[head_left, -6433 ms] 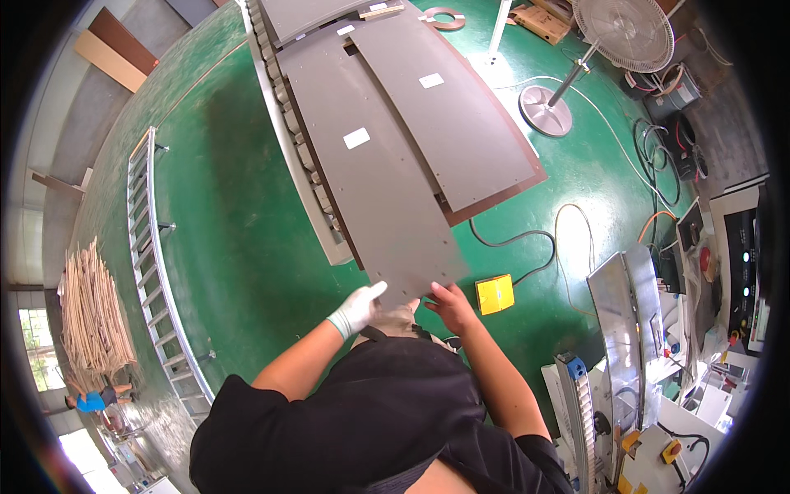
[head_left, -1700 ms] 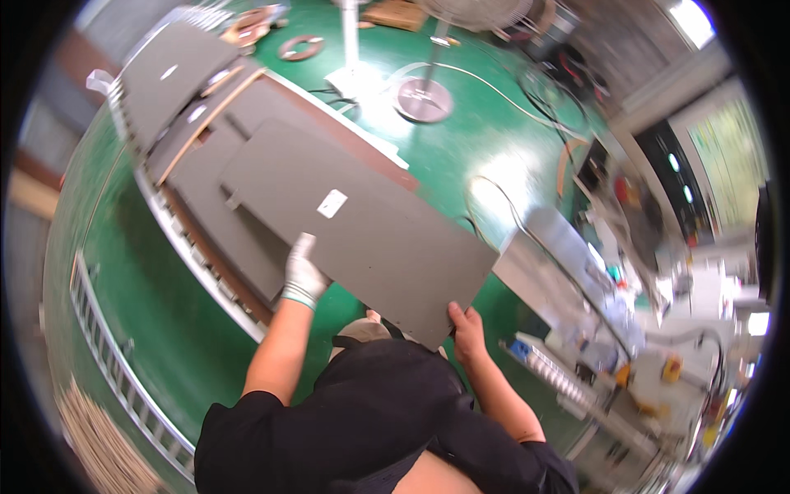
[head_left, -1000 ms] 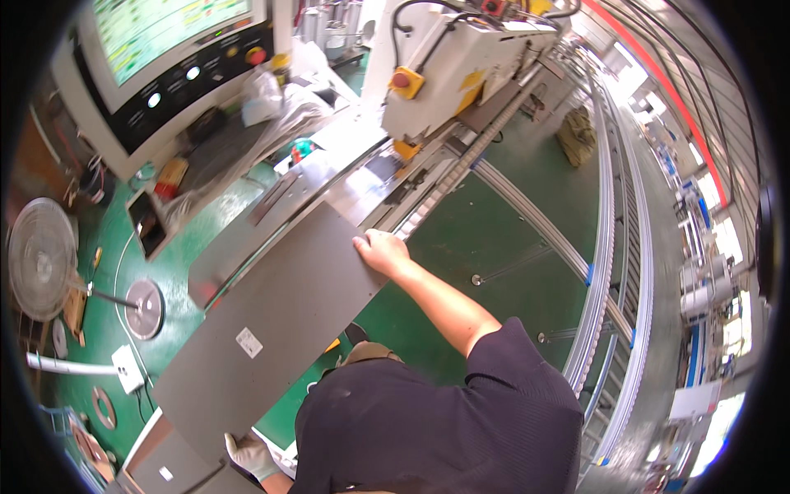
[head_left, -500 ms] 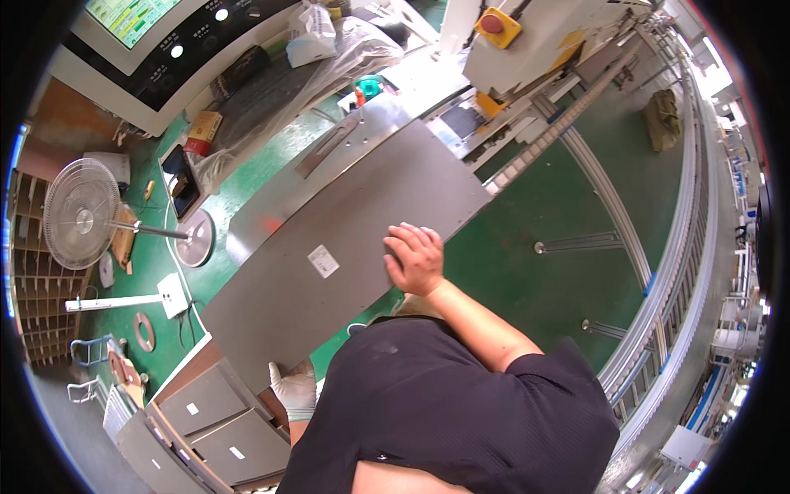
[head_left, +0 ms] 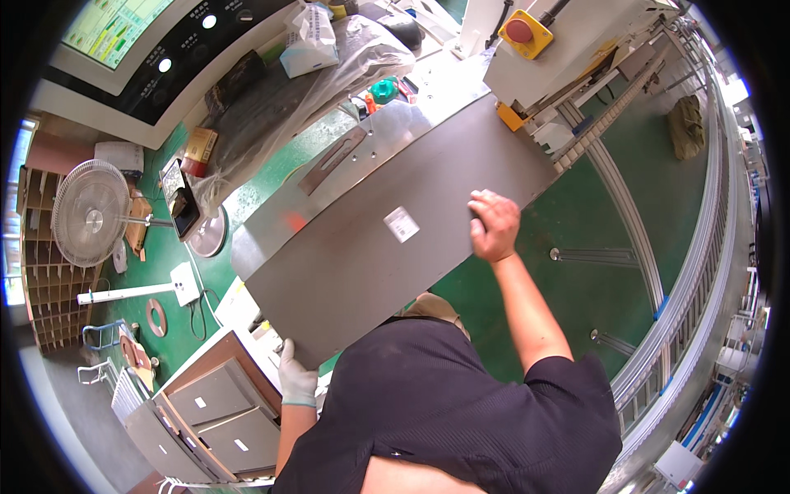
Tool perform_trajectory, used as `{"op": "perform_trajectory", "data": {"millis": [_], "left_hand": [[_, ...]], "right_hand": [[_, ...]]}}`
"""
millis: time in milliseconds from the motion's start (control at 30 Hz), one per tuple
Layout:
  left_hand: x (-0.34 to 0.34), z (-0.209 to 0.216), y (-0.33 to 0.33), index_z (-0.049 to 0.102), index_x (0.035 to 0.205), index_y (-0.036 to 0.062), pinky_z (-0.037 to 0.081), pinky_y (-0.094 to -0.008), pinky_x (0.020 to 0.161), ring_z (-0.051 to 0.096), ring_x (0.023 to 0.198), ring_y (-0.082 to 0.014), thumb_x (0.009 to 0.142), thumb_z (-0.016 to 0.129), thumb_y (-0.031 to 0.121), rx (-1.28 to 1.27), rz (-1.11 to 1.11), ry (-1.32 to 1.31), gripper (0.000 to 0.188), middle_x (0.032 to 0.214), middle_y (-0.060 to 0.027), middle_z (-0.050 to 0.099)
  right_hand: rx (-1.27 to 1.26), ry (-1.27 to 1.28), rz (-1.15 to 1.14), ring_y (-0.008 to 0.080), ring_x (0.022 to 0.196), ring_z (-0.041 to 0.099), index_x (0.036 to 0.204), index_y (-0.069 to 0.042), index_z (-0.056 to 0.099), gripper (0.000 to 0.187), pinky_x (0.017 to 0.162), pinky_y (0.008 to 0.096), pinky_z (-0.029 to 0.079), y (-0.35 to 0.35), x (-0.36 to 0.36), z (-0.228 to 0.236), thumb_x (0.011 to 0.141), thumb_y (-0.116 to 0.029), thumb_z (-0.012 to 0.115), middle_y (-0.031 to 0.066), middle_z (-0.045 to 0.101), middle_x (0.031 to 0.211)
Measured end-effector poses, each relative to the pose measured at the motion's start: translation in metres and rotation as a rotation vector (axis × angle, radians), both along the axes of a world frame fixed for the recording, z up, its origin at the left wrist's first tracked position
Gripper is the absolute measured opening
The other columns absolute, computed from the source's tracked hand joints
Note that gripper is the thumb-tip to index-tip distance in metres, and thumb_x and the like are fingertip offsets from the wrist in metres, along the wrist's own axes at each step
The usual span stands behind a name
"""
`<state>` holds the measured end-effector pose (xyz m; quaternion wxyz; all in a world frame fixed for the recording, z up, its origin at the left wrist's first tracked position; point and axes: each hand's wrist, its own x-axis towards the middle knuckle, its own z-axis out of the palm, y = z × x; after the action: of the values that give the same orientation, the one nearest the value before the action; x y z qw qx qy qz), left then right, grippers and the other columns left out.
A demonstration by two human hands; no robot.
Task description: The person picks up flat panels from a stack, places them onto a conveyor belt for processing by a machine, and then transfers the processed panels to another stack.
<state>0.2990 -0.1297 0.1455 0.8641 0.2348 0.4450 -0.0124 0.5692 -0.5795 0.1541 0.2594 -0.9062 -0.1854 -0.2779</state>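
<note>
A long grey flat panel (head_left: 362,267) with a white label (head_left: 401,224) lies slantwise in front of me, its far right end at the machine. At its near left corner is my left hand (head_left: 296,377) in a pale glove, closed on the corner with the thumb on top; its other fingers are mostly hidden. My right hand (head_left: 495,225), bare, holds the near long edge further right, its bent fingers on the upper face. Along the panel's far side runs a shiny metal plate (head_left: 262,236) with a slotted bar (head_left: 333,160) on it.
Several grey panels (head_left: 243,440) lean at lower left. A fan (head_left: 92,212), a phone (head_left: 179,198) and a power strip (head_left: 132,294) stand left. The machine with a red stop button (head_left: 519,31) is at upper right, beside a metal roller rail (head_left: 613,185).
The panel has shifted right and away from me, its far end now closer to the machine. My right hand has moved right with it, its fingers more bent. My left hand stays at the corner.
</note>
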Motion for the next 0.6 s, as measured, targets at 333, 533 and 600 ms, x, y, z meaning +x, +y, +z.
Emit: {"op": "perform_trajectory", "data": {"millis": [333, 533, 600], "left_hand": [[0.070, 0.029, -0.058, 0.051, 0.143, 0.0036, 0.038, -0.0483, 0.116, 0.046, 0.141, -0.0314, 0.109, 0.046, 0.039, -0.258, -0.357, -0.146, 0.049, 0.149, -0.0138, 0.051], [0.085, 0.037, -0.042, 0.054, 0.138, -0.0071, 0.039, -0.0400, 0.113, 0.054, 0.131, -0.0303, 0.107, 0.047, 0.029, 1.166, -0.774, -0.228, 0.048, 0.139, -0.0216, 0.057], [0.104, -0.004, -0.016, 0.059, 0.126, -0.0018, 0.042, -0.0469, 0.103, 0.056, 0.113, -0.0340, 0.100, 0.055, 0.028, 1.596, -0.681, -0.440, 0.040, 0.121, -0.0179, 0.061]], "right_hand": [[-0.180, -0.039, -0.410, 0.0326, 0.127, 0.058, 0.123, -0.011, 0.067, 0.041, 0.108, 0.0538, 0.038, -0.103, 0.051, -0.035, 0.083, -0.021, 0.066, 0.0107, 0.064, 0.134], [0.160, 0.097, -0.521, 0.0331, 0.130, 0.049, 0.115, -0.013, 0.069, 0.036, 0.108, 0.0642, 0.031, -0.005, 0.019, -0.004, 0.081, -0.026, 0.067, 0.0088, 0.060, 0.133], [0.178, 0.283, -0.506, 0.0291, 0.142, 0.041, 0.120, -0.017, 0.068, 0.037, 0.113, 0.0717, 0.021, 0.050, -0.019, -0.007, 0.086, -0.029, 0.065, 0.0047, 0.055, 0.144]]}}
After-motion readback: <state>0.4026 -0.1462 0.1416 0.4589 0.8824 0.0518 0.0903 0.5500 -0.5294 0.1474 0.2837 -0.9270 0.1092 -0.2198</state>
